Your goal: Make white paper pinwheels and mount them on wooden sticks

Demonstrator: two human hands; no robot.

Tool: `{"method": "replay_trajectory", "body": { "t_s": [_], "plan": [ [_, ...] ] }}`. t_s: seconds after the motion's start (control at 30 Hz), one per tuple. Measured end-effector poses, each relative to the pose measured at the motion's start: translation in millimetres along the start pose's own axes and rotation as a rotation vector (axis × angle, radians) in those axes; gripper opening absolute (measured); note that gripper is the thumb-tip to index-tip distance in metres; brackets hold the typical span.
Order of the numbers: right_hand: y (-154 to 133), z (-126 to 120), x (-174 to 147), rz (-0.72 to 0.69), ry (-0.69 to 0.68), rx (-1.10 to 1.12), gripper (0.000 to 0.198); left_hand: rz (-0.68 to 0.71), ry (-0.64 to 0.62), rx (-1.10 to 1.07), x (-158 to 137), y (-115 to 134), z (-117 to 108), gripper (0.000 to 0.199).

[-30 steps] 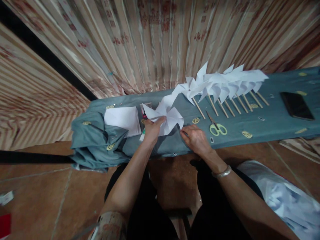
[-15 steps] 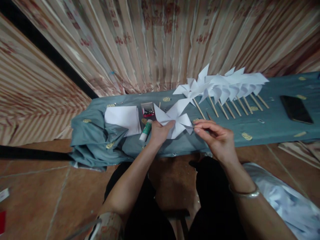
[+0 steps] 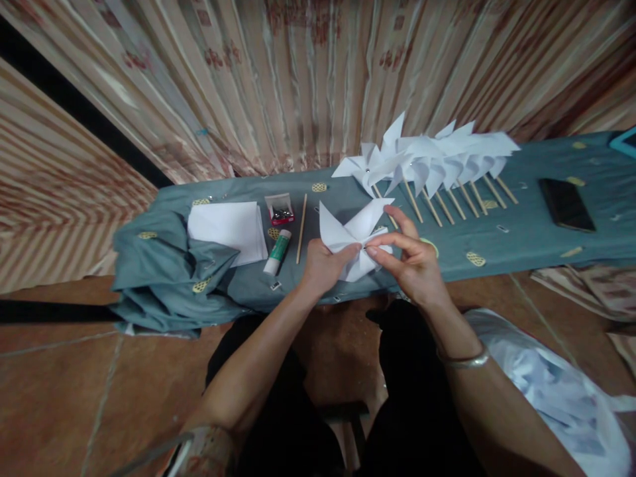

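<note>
A white paper pinwheel (image 3: 354, 228) is held up over the near edge of the cloth-covered table. My left hand (image 3: 325, 268) is closed on its left side, with the thumb pressed near the middle. At the pinwheel's centre, the thumb and forefinger of my right hand (image 3: 410, 262) pinch a tiny dark pin-like piece, mostly hidden by the fingertips. The other right fingers are raised by the upper right blade. Left of the pinwheel lie a bare wooden stick (image 3: 301, 228), a glue stick (image 3: 277, 253) and a small open box (image 3: 279, 211) of shiny metal pieces.
Several pinwheels on sticks (image 3: 437, 159) overlap in a row along the table's back. White paper sheets (image 3: 226, 228) are stacked at left beside bunched cloth (image 3: 154, 271). A dark phone (image 3: 566, 204) lies at right. On the floor sits a bag of white paper (image 3: 551, 391).
My right hand has moved left from the pinwheel's right blade tip to its centre. The pinwheel has shifted right relative to the box, exposing the wooden stick. The camera view has shifted slightly.
</note>
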State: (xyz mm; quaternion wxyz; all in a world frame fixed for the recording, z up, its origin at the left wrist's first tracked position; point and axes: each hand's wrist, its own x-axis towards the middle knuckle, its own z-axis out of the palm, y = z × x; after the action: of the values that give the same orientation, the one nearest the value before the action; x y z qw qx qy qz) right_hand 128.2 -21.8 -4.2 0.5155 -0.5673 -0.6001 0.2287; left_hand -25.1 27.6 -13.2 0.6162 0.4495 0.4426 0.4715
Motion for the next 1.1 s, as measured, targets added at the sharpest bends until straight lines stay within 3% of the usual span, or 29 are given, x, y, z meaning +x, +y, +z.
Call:
{"method": "replay_trajectory", "body": {
  "t_s": [1.1],
  "plan": [
    [1.6, -1.9, -0.6, 0.024, -0.068, 0.031, 0.015, 0.003, -0.034, 0.029, -6.3, 3.1, 2.1, 0.013]
  ]
}}
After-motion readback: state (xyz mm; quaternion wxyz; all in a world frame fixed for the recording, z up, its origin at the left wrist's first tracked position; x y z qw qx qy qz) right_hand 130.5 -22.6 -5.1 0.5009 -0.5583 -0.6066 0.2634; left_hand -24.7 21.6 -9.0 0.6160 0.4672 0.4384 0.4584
